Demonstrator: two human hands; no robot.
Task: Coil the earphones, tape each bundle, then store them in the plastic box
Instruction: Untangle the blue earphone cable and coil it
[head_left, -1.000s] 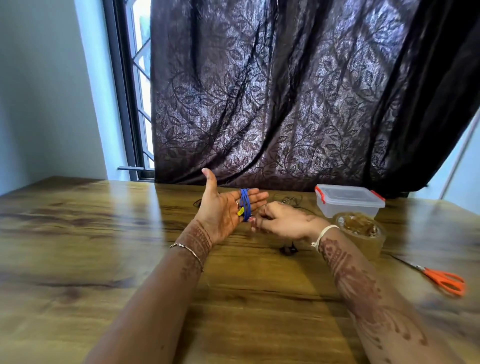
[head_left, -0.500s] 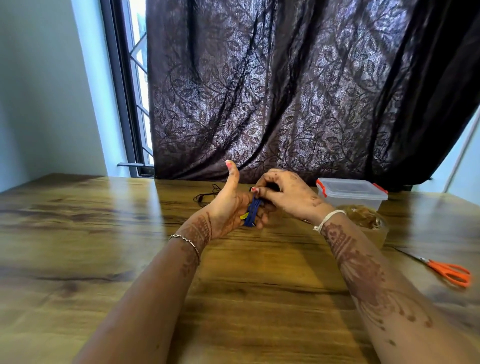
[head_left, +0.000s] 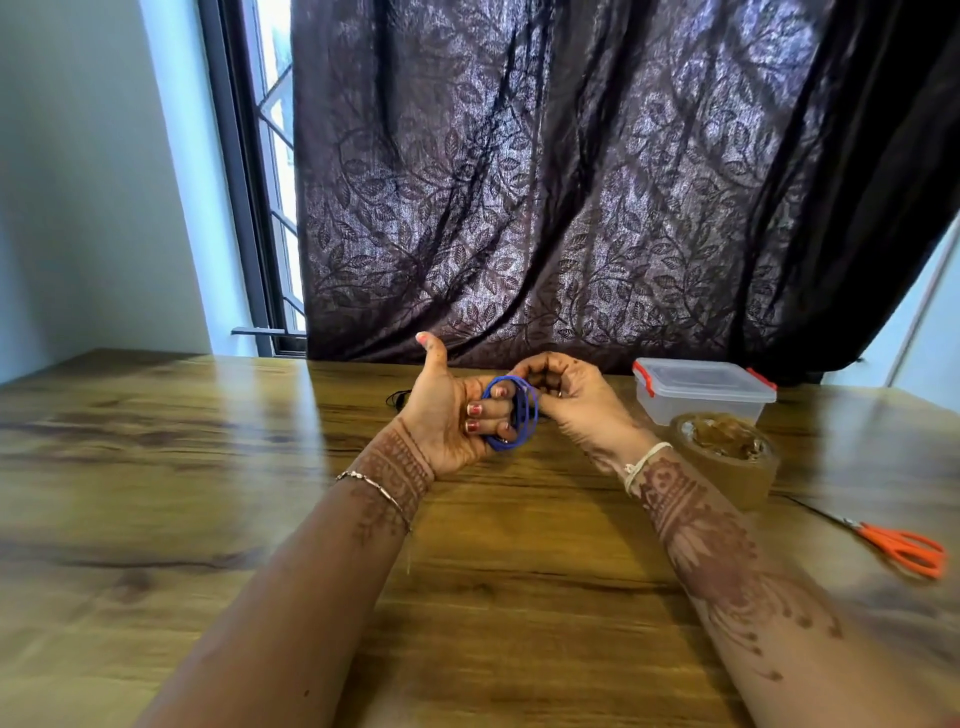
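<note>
Left hand: fingers curled through blue earphone coil — thumb raised.
Right hand: pinching coil's far side.

Hands: two, the left hand and the right hand. Blue earphone coils: one, looped round the left fingers. Black earphones: one tangle, partly hidden behind the left hand; count of sets could not be told. Plastic boxes: one, lidded, with two red clips showing. Tape rolls: one, brown. Scissors: one pair, orange-handled. Tables: one. Curtains: one. Bracelets: two, one on each wrist.
</note>
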